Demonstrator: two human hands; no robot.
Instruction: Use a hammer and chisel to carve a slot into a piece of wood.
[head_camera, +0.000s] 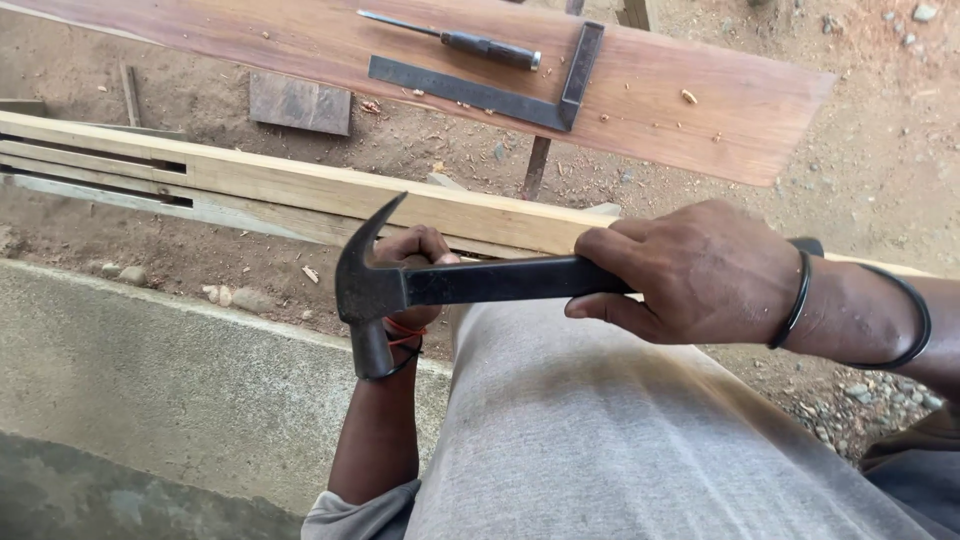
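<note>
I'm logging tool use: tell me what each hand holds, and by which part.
The right hand grips the hammer by its handle's rear end. The left hand sits mostly hidden behind the hammer head; its hold cannot be told.

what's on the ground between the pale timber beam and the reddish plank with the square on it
In the head view, bare dirt with wood chips and a small dark wood block separates the pale beam from the reddish plank.

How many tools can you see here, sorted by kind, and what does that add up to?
Claw hammer, gripped in the right hand: 1
Carpenter's square, lying on the reddish plank: 1
Dark-handled screwdriver or chisel, on the same plank: 1
Total: 3 tools
</note>
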